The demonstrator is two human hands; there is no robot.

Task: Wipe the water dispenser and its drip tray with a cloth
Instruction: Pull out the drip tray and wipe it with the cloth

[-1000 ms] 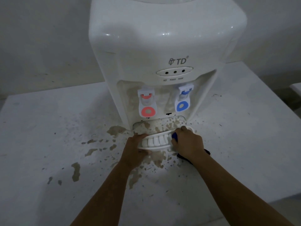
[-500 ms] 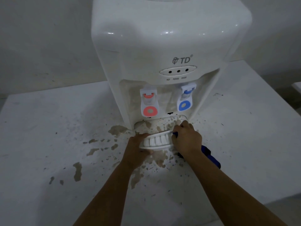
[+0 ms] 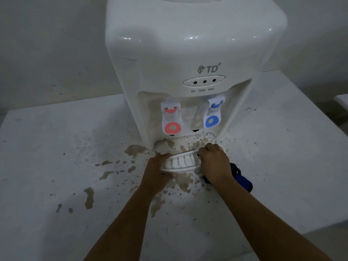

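A white water dispenser (image 3: 188, 53) stands on a stained white table (image 3: 56, 147), with a red tap (image 3: 172, 119) and a blue tap (image 3: 212, 114). Its white slotted drip tray (image 3: 180, 162) is tilted up at the dispenser's base, showing the brown-spotted recess (image 3: 184, 143) behind it. My left hand (image 3: 158, 172) grips the tray's left end. My right hand (image 3: 214, 162) grips the tray's right end together with a blue cloth (image 3: 243, 178), which trails out behind the hand.
Brown stains (image 3: 88, 196) and splashes spread over the table in front and to the left of the dispenser. The table's front edge (image 3: 282, 228) runs near my right forearm. A grey wall (image 3: 47, 44) stands behind.
The tray has tipped up a little more between both hands. The blue cloth now trails farther out behind my right hand. The view has shifted slightly.
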